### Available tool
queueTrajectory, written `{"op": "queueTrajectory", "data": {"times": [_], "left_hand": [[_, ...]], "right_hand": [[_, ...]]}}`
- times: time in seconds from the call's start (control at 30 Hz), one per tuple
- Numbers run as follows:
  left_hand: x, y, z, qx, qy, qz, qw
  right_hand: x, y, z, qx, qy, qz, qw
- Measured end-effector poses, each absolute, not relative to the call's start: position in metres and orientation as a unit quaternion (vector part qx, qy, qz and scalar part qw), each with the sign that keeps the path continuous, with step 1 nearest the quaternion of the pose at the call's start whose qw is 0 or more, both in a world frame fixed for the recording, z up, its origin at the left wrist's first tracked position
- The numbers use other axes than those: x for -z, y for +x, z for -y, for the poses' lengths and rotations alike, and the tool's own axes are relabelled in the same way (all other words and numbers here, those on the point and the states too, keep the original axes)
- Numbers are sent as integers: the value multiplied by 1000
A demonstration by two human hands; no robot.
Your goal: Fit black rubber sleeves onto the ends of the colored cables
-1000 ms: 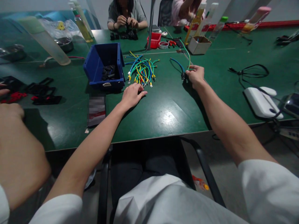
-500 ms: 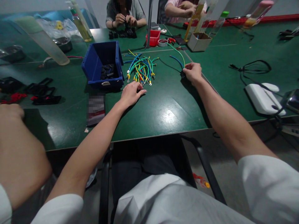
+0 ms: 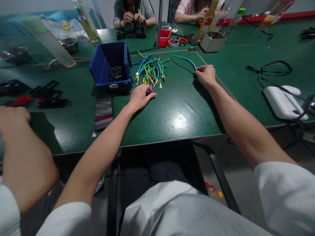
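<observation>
My right hand is closed in a pinch on the ends of a green and a blue wire, which curve away to the left over the table. The part between its fingertips is hidden. My left hand rests on the table with the thumb apart from loosely bent fingers, and nothing shows in it. Just beyond its fingertips lies a loose pile of blue, green, yellow and red wires with ring terminals on many ends. To the left of the pile stands a blue bin holding small black parts.
A dark grey object, partly blurred out, lies beside my left forearm. Another person's arm reaches in at far left. Further back are a red box, a cardboard box and bottles. A white device with cables sits at right.
The green wire, arched high before, has come down beside the blue one, so the two run close together. My left hand has stayed in place. The view has shifted slightly.
</observation>
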State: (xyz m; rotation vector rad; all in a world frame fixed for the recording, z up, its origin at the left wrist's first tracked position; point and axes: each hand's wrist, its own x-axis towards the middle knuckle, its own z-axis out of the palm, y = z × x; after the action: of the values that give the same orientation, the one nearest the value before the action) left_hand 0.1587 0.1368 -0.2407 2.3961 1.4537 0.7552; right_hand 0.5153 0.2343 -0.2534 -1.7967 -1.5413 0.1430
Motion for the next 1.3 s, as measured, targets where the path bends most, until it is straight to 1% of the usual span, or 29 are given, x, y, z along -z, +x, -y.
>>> {"op": "queueTrajectory", "data": {"times": [0.23, 0.6, 0.73, 0.87, 1.17, 1.3], "left_hand": [[241, 160, -135, -260, 815, -503, 124], [241, 162, -134, -255, 808, -514, 131], [241, 162, -134, -256, 805, -519, 129], [242, 162, -134, -260, 807, -515, 127], [242, 161, -131, -265, 808, -511, 126], [240, 162, -130, -253, 807, -517, 130]], "right_hand": [[249, 511, -231, -65, -714, 600, 355], [248, 508, -229, -34, -709, 607, 356], [246, 508, -227, -48, -710, 607, 352], [245, 509, -227, -65, -710, 600, 362], [247, 506, -226, -51, -713, 582, 387], [245, 506, -224, -81, -706, 587, 389]]}}
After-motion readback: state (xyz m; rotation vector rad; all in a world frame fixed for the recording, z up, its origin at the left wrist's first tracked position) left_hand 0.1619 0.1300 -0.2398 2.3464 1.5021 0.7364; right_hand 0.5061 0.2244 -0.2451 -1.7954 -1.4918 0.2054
